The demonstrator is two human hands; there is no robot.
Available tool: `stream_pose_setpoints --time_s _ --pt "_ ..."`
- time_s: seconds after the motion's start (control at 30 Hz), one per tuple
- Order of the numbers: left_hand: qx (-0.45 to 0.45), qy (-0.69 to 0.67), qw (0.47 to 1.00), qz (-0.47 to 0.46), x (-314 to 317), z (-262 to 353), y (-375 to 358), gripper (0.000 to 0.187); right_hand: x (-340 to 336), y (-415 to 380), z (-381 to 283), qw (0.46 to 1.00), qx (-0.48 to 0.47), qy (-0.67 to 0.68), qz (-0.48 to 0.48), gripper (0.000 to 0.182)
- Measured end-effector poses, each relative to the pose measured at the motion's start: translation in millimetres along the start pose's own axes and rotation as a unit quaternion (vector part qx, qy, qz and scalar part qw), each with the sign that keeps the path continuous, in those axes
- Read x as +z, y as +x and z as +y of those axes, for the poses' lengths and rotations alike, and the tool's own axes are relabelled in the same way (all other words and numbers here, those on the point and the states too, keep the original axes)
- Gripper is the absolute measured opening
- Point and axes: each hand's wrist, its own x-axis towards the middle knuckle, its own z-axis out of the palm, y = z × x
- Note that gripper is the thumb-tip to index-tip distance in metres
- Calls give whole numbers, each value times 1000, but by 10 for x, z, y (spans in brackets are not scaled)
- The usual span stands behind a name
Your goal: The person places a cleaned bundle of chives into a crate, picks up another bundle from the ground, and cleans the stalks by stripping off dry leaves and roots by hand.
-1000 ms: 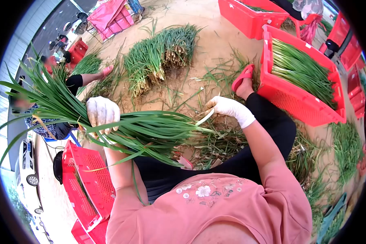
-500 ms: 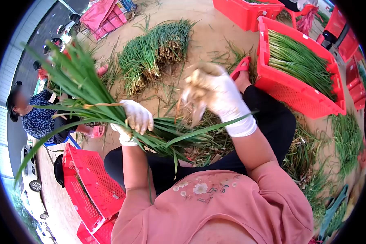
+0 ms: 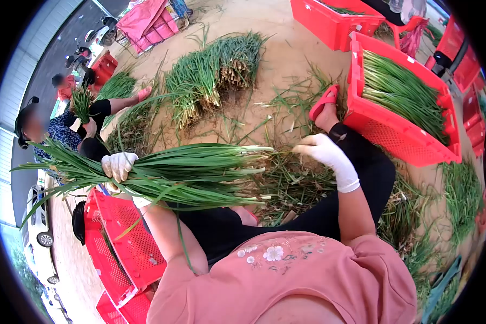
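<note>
Green stalks are filling the middle of the scene in a long bunch (image 3: 200, 171), their leafy tips spreading to the left and their pale root ends pointing to the right. White-gloved, the left hand (image 3: 120, 166) is gripping the bunch toward its leafy side, the fingers curling closely around it. The right hand (image 3: 323, 152), also gloved in white, is hovering just beyond the root ends, its fingers bending and sitting narrow together. A thin strand is stretching from the roots toward those fingertips; whether they are pinching it, I cannot tell.

Beneath the bunch, between the wearer's legs, loose trimmings (image 3: 297, 186) are covering the ground. On the far side, a pile of green bundles (image 3: 216, 73) is lying on the tan ground. To the right, a red crate (image 3: 394, 139) is holding more green stalks, and a pink sandal (image 3: 324, 102) is resting on its left side. Red perforated crates (image 3: 132, 229) are standing at the near left. Farther left, a seated person (image 3: 63, 129) in a patterned top is holding a small bundle (image 3: 82, 103) upright.
</note>
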Motion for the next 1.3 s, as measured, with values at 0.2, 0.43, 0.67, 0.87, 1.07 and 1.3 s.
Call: stream_pose_setpoints --time_s 0.2,0.43,0.67,0.87,1.07,1.3 --pt "34 25 999 15 -6 4 -66 26 1008 308 -468 986 -122 17 114 27" --pt "43 13 999 -9 -47 -30 -141 30 1263 546 -289 884 -49 459 -68 31" --pt "41 -13 993 110 -33 -78 -276 29 1025 716 -361 935 -124 289 -162 39" --pt "85 -21 984 157 -108 -115 -347 24 1030 740 -466 856 -5 496 -142 26" --pt "85 3 977 195 -160 -78 -373 22 1170 724 -274 946 -59 318 -5 21" --pt "99 24 957 273 -69 -214 -357 21 744 674 485 951 -4 -143 273 21"
